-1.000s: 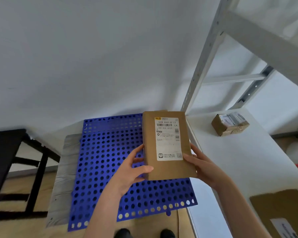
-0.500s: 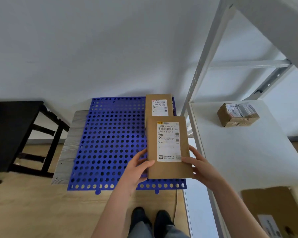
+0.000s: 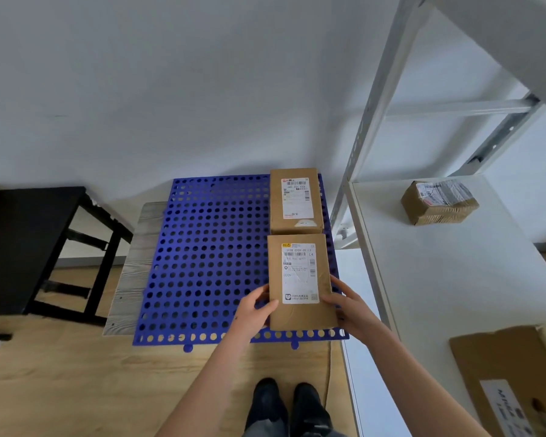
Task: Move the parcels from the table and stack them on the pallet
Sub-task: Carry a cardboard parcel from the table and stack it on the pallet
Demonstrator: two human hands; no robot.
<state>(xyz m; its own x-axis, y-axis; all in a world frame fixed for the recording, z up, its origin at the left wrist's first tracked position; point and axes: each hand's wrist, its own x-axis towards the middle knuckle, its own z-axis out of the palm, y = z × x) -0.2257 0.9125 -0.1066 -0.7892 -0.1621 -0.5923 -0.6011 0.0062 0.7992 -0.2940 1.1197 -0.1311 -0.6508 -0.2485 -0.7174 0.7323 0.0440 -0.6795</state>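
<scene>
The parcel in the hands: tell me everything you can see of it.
The held parcel is a flat brown cardboard box, closed, white barcode label face up. It lies lengthwise over the front right corner of the blue pallet, just before a second parcel; whether it is fully down, I cannot tell. The left hand and right hand grip its near sides.

Both your arms stretch forward and down; your left hand [image 3: 253,308] and right hand [image 3: 350,306] grip opposite sides of the parcel [image 3: 298,317].
</scene>
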